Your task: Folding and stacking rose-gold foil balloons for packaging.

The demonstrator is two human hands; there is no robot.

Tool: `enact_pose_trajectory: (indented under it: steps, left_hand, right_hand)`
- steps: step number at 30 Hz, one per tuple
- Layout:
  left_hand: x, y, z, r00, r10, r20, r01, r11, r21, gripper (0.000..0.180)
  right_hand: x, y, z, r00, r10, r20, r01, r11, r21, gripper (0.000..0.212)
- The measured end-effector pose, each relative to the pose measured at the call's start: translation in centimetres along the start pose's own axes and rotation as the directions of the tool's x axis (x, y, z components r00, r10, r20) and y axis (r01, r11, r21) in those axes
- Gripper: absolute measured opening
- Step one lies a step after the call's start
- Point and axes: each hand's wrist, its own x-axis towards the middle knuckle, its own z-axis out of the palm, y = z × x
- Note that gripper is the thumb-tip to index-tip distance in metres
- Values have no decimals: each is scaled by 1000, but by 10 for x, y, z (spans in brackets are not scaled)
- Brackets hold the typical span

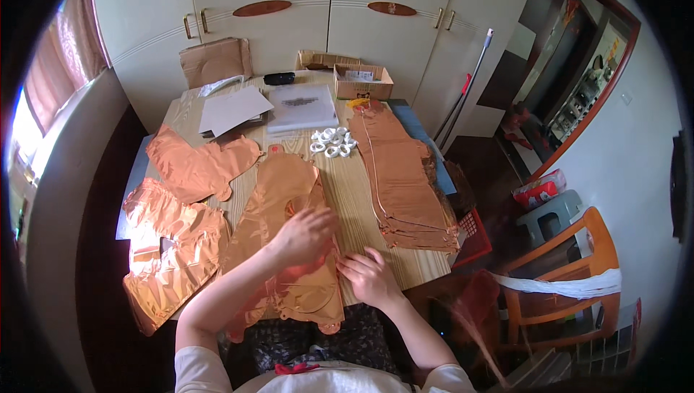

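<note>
A flat copper-coloured foil balloon [278,183] lies lengthwise in front of me, its lower end at the table's near edge. My left hand [307,238] rests across its middle, palm down, fingers laid over the foil toward the right edge; the fingertips are partly hidden. Along that same edge, a little nearer to me, my right hand [369,277] touches the foil with its fingers apart. A narrow fold runs down the balloon's right side. To the left lie a crumpled shiny foil balloon [181,238] and, behind it, another copper foil piece [195,165].
A stack of flattened copper foil balloons [397,176] lies at the right. Several white ribbon rolls [332,141] sit mid-table. Farther back are white sheets [235,110], a clear plastic bag [302,108], a black pouch [279,79] and a cardboard box [363,81]. A wooden chair [603,245] stands right.
</note>
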Motion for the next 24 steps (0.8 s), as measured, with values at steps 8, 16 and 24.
enact_pose_trajectory:
  steps: [8, 16, 24]
  left_hand:
    - [-7, 10, 14, 1000, -26, 17, 24, 997, 72, 60]
    - [0, 16, -4, 974, -145, 173, 125, 985, 122, 68]
    - [-8, 3, 13, 996, -64, 69, 54, 988, 147, 77]
  right_hand:
    - [2, -1, -1, 1000, 4, -3, -4, 1000, 22, 20]
    - [2, 0, -2, 1000, 11, -16, -10, 999, 38, 20]
    - [4, -2, -3, 1000, 10, -22, -8, 998, 61, 19]
